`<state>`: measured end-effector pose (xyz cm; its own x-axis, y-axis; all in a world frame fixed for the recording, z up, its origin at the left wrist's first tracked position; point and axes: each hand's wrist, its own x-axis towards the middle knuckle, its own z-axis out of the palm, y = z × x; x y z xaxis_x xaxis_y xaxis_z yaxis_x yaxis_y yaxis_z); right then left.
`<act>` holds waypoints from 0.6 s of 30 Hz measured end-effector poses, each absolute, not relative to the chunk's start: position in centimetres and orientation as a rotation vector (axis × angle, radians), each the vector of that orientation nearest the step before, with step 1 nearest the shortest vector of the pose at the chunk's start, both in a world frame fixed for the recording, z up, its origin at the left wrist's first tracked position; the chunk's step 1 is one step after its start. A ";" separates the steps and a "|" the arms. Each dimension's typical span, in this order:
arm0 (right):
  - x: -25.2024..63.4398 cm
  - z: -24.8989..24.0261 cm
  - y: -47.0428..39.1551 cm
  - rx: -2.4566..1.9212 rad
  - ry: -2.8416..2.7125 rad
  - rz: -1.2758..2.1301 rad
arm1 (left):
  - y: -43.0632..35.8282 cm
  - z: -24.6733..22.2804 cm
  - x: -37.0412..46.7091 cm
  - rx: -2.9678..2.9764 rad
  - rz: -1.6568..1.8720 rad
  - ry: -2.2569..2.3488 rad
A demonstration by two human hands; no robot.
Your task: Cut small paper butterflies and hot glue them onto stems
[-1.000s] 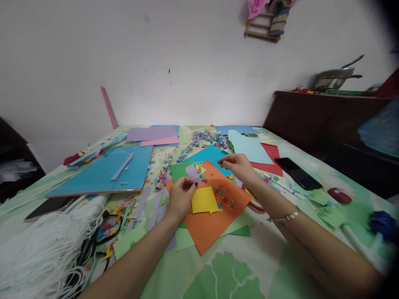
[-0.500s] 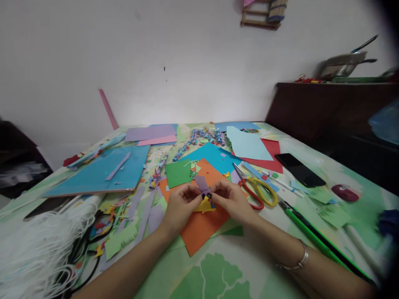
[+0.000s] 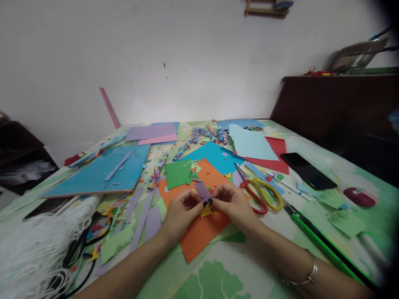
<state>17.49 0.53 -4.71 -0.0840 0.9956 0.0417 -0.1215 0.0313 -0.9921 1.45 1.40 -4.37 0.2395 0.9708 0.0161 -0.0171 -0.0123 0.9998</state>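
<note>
Pinching a small purple paper piece between them, the left hand and the right hand meet over the orange sheet near the middle of the table. This is the only view, from the head, looking forward and down. The fingers of both hands are closed on the purple piece, thumb against forefinger on each side, and it stands a little tilted above a yellow scrap that lies just under the hands.

From the hands, the red and yellow scissors lie near at 2 o'clock, touching nothing that the hands hold. A green sheet lies at 11 o'clock, partly over the orange one, and the cyan sheet is at 12 o'clock. Purple strips lie at 9 o'clock, and a black phone is well apart at 2 o'clock.

I judge that the step is the shaping or folding of the small piece. To do it well, the fingers should hold close to the fold line, press evenly from both sides, and keep the piece low over the orange sheet so that it is not lost among the scraps if it slips.
</note>
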 end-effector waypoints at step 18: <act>18.8 -3.2 1.1 -1.139 -1.159 1.174 | 3.7 -3.9 -0.7 1.964 1.138 1.375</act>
